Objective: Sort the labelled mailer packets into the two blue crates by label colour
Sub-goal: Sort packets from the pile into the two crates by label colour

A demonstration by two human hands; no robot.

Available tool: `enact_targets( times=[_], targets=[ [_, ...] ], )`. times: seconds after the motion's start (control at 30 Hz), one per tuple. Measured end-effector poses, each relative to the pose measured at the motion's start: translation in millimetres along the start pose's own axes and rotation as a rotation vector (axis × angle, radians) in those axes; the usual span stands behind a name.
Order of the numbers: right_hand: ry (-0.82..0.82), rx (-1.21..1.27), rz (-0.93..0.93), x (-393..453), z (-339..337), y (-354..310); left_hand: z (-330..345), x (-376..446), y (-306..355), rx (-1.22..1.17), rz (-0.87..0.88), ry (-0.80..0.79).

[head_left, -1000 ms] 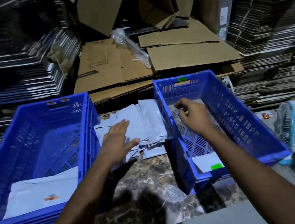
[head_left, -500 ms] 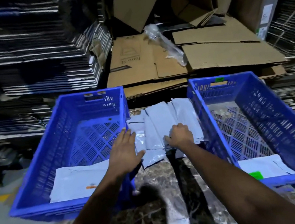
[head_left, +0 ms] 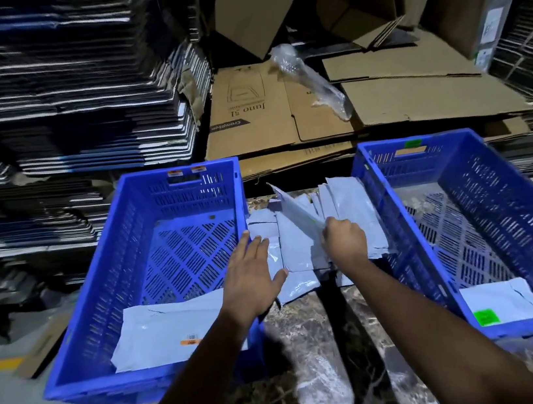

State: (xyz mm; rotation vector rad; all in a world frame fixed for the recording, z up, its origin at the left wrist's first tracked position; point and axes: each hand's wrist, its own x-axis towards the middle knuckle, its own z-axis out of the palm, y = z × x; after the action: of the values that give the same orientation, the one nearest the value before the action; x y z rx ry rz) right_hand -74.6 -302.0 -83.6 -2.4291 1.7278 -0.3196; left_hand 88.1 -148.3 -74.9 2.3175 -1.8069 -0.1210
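Note:
A pile of grey mailer packets (head_left: 350,210) lies on the marble top between two blue crates. My right hand (head_left: 344,240) grips one packet (head_left: 293,210) and holds it tilted up off the pile, a hint of green near my fingers. My left hand (head_left: 255,277) rests flat with straight fingers on the pile's left edge, beside the left crate (head_left: 104,327). That crate holds a packet with an orange label (head_left: 160,333). The right crate (head_left: 523,186) holds a packet with a green label (head_left: 502,302).
The marble slab (head_left: 321,382) carries both crates. Flattened brown cardboard (head_left: 266,109) and a clear plastic bag (head_left: 309,79) lie behind them. Tall stacks of flattened cartons (head_left: 55,94) rise at the left and the right.
My right hand went from the right crate to the pile, took hold of a packet and lifted it up on edge. My left hand stayed on the pile's left side.

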Motion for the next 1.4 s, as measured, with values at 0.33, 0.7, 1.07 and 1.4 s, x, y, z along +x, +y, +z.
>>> enact_targets(
  times=[0.33, 0.7, 1.07, 1.4],
  targets=[
    [-0.363, 1.473, 0.201, -102, -39, 36, -39, -23, 35, -0.673, -0.084, 0.035],
    [-0.171, 1.095, -0.318, -139, -121, 36, -59, -37, 79, -1.391, -0.169, 0.093],
    [-0.035, 1.001, -0.319, -131, -129, 76, -56, -32, 120, -1.416, -0.134, 0.108],
    [0.106, 0.614, -0.199, -50, -187, 243, -4, 18, 194, -0.79, 0.163, -0.019]
  ],
)
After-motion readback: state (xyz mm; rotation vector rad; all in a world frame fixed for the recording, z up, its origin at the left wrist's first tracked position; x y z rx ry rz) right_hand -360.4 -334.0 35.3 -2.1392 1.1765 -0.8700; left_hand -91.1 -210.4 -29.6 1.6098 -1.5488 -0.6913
